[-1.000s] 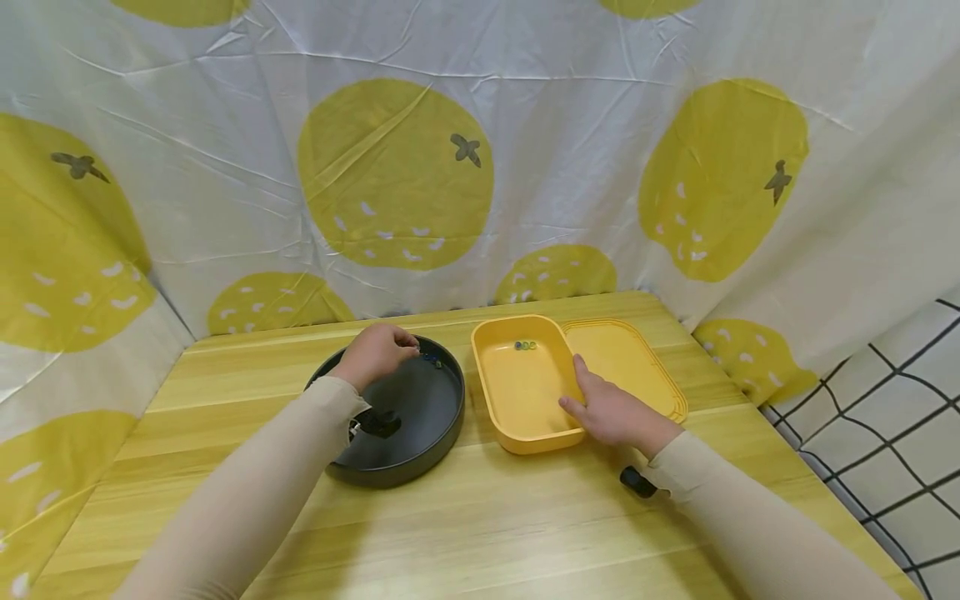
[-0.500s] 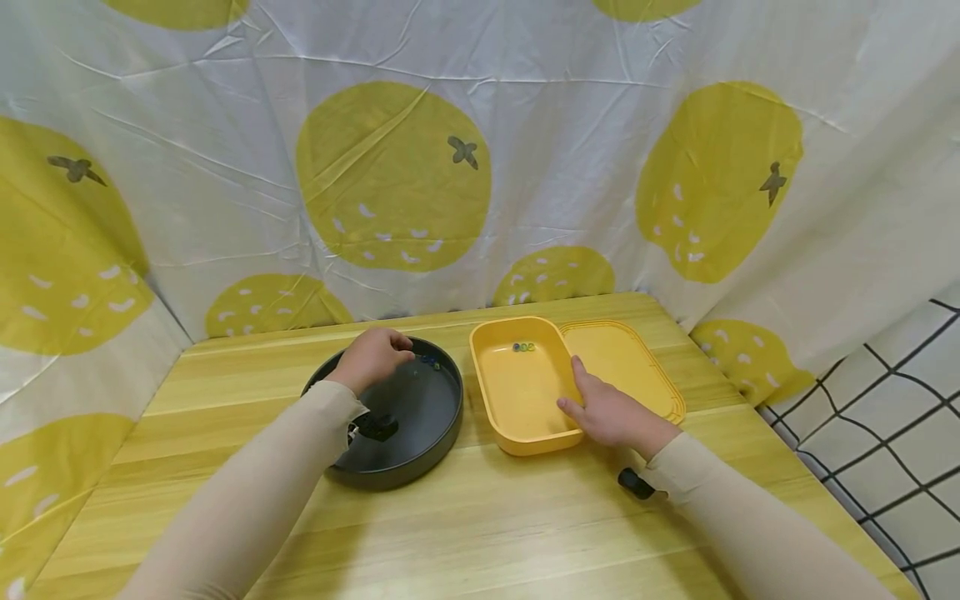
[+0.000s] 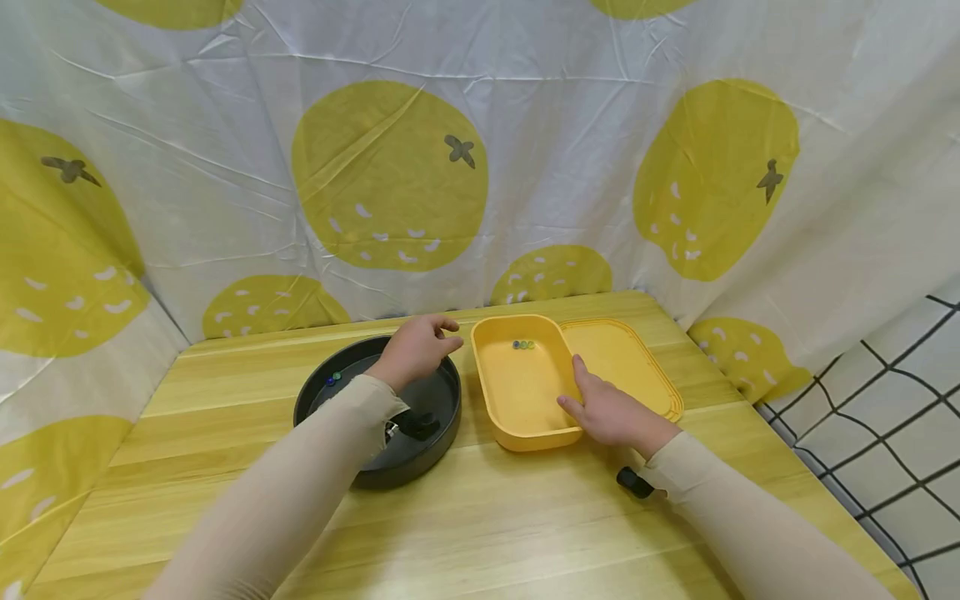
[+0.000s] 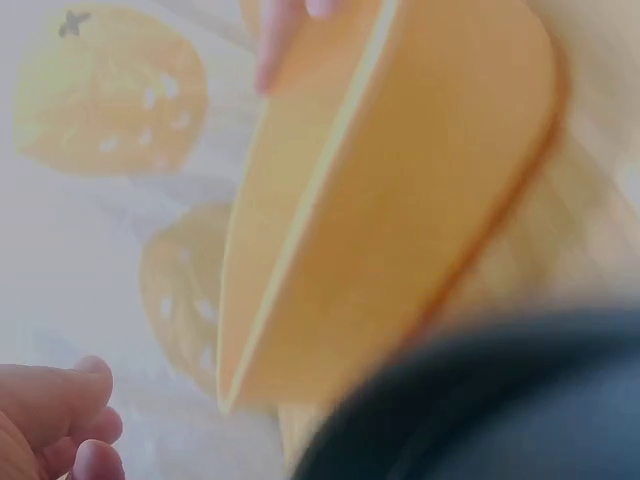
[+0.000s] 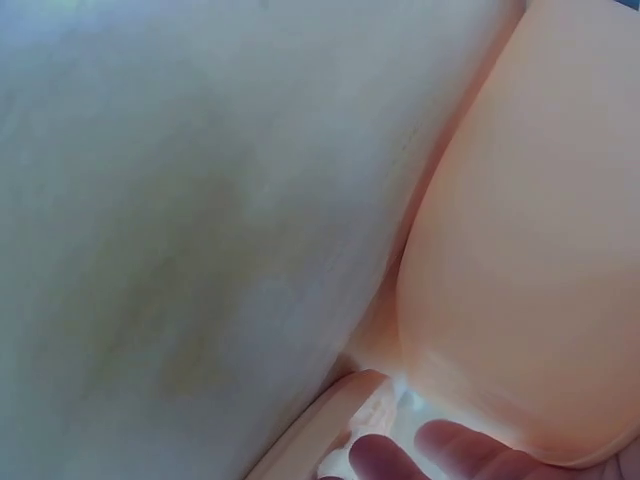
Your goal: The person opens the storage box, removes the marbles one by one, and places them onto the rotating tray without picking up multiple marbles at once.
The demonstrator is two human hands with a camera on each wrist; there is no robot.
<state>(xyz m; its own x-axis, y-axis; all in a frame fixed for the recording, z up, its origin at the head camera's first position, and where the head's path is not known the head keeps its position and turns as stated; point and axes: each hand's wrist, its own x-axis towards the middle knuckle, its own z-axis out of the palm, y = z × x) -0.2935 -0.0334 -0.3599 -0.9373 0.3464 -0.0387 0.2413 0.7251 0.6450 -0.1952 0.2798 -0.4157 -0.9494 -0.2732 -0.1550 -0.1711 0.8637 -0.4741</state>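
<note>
My left hand (image 3: 417, 350) is over the right rim of a dark round pan (image 3: 442, 396), its fingers bent toward the yellow box. In the left wrist view, the fingertips (image 4: 92, 368) bunch at the lower left; whether they pinch anything is hidden. A blue marble (image 3: 330, 381) and a green marble (image 3: 337, 376) lie at the pan's left side. My right hand (image 3: 618, 412) holds the right wall of the yellow box (image 3: 517, 442), thumb over the inside, fingers along the outside. Several small glass marbles (image 3: 523, 344) lie in a row at the box's far end.
A flat yellow lid (image 3: 626, 362) lies right of the box, partly behind it. Box and pan stand side by side on a wooden table (image 3: 480, 533), with a narrow gap between. A white fruit-print curtain (image 3: 555, 167) hangs behind the table's far edge.
My left hand has lifted from the pan's far side and moved right toward the box. The marbles seen at the pan's right are now at its left. The right hand stays put.
</note>
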